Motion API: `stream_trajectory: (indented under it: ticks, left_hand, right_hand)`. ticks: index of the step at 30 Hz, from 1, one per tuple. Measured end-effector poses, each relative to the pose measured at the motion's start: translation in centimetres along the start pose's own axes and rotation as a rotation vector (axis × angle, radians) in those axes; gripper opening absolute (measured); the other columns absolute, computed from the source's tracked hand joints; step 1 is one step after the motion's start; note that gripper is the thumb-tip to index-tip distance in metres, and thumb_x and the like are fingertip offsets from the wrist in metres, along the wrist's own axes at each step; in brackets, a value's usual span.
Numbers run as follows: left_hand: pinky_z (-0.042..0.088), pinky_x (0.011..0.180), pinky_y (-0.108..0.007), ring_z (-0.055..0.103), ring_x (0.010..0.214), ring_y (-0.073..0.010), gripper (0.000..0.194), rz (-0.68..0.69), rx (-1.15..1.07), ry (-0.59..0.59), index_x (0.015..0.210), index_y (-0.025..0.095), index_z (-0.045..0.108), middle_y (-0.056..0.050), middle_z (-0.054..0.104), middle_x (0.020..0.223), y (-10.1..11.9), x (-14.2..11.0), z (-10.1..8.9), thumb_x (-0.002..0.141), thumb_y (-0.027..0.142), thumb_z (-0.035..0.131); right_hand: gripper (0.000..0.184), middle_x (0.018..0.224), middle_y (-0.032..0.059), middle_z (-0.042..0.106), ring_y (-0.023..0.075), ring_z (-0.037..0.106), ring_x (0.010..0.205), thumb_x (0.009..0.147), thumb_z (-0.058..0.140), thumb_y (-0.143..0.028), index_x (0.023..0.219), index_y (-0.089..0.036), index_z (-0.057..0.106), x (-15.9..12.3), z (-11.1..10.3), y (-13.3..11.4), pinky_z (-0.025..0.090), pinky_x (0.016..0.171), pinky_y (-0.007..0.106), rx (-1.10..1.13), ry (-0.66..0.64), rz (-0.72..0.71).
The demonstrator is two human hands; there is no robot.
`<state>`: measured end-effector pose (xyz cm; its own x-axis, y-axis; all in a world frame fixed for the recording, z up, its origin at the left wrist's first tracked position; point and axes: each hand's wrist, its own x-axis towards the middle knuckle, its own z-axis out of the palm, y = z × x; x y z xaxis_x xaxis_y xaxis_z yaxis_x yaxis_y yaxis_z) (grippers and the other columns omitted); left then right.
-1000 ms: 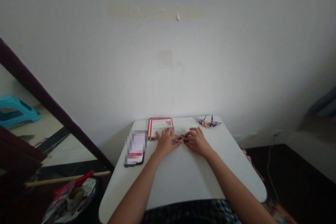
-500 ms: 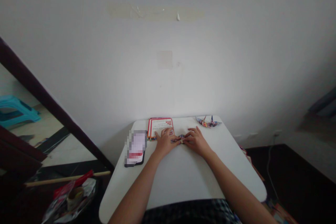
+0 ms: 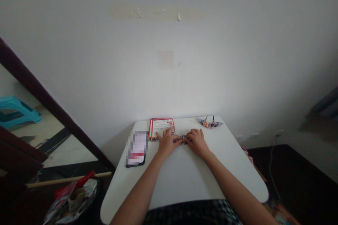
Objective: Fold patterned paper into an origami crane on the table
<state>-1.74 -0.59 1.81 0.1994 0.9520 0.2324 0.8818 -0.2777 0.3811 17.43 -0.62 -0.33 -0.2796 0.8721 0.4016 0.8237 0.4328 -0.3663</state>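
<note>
Between my hands, low over the white table (image 3: 185, 179), is a small folded piece of printed paper (image 3: 183, 139). My left hand (image 3: 167, 144) is closed on its left end with the thumb and fingers, beside a stack of red-bordered cards. On the right end, my right hand (image 3: 196, 141) pinches the paper with its fingers bent. Fingers hide much of the paper, so its exact shape is unclear. A finished-looking paper crane (image 3: 210, 123) of the same sort of printed paper rests at the table's back right corner.
Red-bordered cards (image 3: 160, 126) lie at the back left of the table. A phone (image 3: 137, 149) with a blurred screen is near the left edge. On the floor at left stands a lined waste bin (image 3: 76, 200) with a stick across it. A wall rises behind the table.
The fingers of my right hand have curled in and shifted slightly on the paper, which has turned a little. My left hand has barely moved.
</note>
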Motion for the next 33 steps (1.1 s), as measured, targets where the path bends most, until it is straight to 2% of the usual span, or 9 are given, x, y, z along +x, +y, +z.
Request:
stream_trajectory:
  ticks: [5, 9, 15, 27, 33]
  left_hand:
    - [-0.004, 0.108, -0.076, 0.034, 0.137, -0.0315, 0.016, -0.002, -0.014, -0.002, 0.091, 0.034, 0.076, -0.002, 0.044, 0.15, 0.2, 0.0, -0.1, 0.081, 0.044, 0.069]
    - [-0.005, 0.106, -0.078, 0.035, 0.137, -0.0322, 0.021, 0.006, -0.013, 0.011, 0.087, 0.033, 0.076, -0.002, 0.044, 0.15, 0.3, 0.0, 0.1, 0.082, 0.05, 0.065]
    - [-0.001, 0.104, -0.081, 0.036, 0.135, -0.0332, 0.021, -0.025, -0.001, 0.022, 0.086, 0.034, 0.075, 0.0, 0.044, 0.15, 0.4, 0.0, 0.2, 0.08, 0.051, 0.067]
    - [0.003, 0.104, -0.082, 0.035, 0.136, -0.0358, 0.018, -0.051, 0.015, 0.005, 0.088, 0.036, 0.076, 0.004, 0.039, 0.154, 1.0, -0.3, -0.3, 0.08, 0.05, 0.067]
    - [0.005, 0.102, -0.083, 0.035, 0.135, -0.0347, 0.019, -0.048, 0.027, 0.007, 0.087, 0.035, 0.075, 0.003, 0.039, 0.154, 0.9, -0.2, 0.0, 0.081, 0.05, 0.066]
  right_hand:
    - [0.016, 0.107, 0.006, 0.064, 0.0277, 0.046, 0.121, 0.092, 0.056, -0.036, 0.093, -0.026, 0.068, -0.1, 0.4, 0.0, 0.017, 0.111, 0.068, -0.031, 0.002, 0.039]
    - [0.017, 0.112, 0.008, 0.061, 0.0304, 0.042, 0.124, 0.092, 0.056, -0.037, 0.091, -0.025, 0.068, 0.0, 0.8, 0.2, 0.015, 0.109, 0.072, -0.073, 0.019, 0.064]
    - [0.019, 0.114, 0.0095, 0.061, 0.0321, 0.04, 0.126, 0.092, 0.057, -0.039, 0.088, -0.023, 0.068, 0.1, 1.3, 0.2, 0.015, 0.107, 0.075, -0.062, 0.025, 0.077]
    - [0.02, 0.113, 0.0074, 0.061, 0.0334, 0.041, 0.123, 0.086, 0.063, -0.046, 0.086, -0.028, 0.071, -0.2, 0.6, 1.3, 0.019, 0.105, 0.073, 0.005, 0.046, 0.094]
    - [0.018, 0.111, 0.0072, 0.061, 0.0323, 0.043, 0.118, 0.086, 0.064, -0.043, 0.084, -0.027, 0.071, -0.1, 0.3, 0.8, 0.022, 0.105, 0.071, -0.015, 0.059, 0.115]
